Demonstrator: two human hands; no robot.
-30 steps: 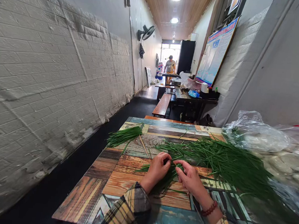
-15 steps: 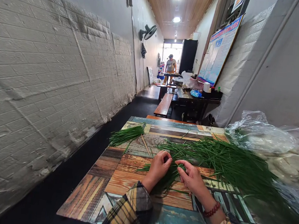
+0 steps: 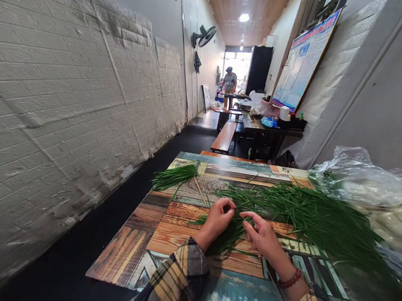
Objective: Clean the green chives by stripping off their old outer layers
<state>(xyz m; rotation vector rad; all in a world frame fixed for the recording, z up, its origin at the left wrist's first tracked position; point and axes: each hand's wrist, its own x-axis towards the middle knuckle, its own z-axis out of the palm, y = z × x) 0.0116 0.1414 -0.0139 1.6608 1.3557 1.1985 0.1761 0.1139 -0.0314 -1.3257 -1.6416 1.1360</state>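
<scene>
Loose chives point(image 3: 228, 242) are spread on the table point(image 3: 243, 294), with a larger pile point(image 3: 318, 214) heaped at right and a neat bundle point(image 3: 175, 176) laid far left. Above the loose ones, the left hand point(image 3: 219, 217) is pinched closed, any chive in it hidden; whether chives are gripped by the curled right hand point(image 3: 262, 236) cannot be told. Stems are best parted singly, without crushing. The writing on the poster point(image 3: 306, 63) is unreadable.

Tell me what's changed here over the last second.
The view has tipped slightly down and left. The left hand and right hand now have slightly more space between their fingertips. Far off, the person has shifted left against the doorway. No grip visibly changed. The small green bunch, stick and big green pile stayed put.
</scene>
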